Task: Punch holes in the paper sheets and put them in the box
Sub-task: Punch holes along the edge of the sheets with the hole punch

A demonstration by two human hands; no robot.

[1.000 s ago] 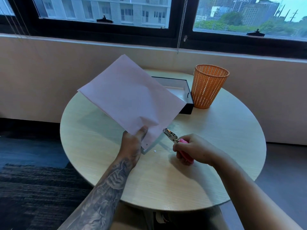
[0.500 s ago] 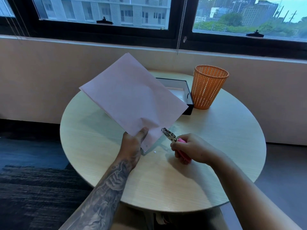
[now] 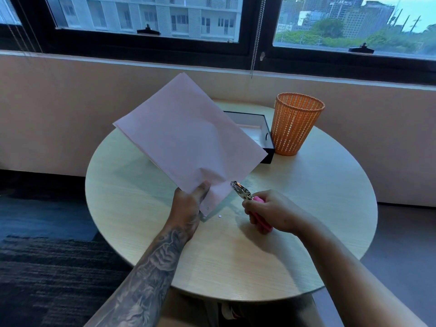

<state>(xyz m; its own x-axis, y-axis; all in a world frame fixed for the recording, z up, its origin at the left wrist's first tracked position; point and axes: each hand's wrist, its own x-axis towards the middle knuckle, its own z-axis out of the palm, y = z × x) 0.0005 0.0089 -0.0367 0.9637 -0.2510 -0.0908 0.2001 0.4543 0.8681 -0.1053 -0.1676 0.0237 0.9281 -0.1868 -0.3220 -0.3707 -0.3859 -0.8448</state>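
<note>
My left hand grips a thin stack of white paper sheets by their near corner and holds them tilted above the round table. One punched hole shows in that corner, just right of my thumb. My right hand is closed on a pink-handled hole punch, whose metal jaws point up-left and touch the sheets' right edge. A small white paper dot lies on the table below. The black open box stands at the back of the table, its left part hidden behind the sheets.
An orange mesh basket stands right of the box, close against it. The light wooden table sits beside a wall under windows. Dark carpet lies to the left.
The punch's jaws have moved up and left, nearer to the sheets' right edge. The sheets stay tilted in my left hand.
</note>
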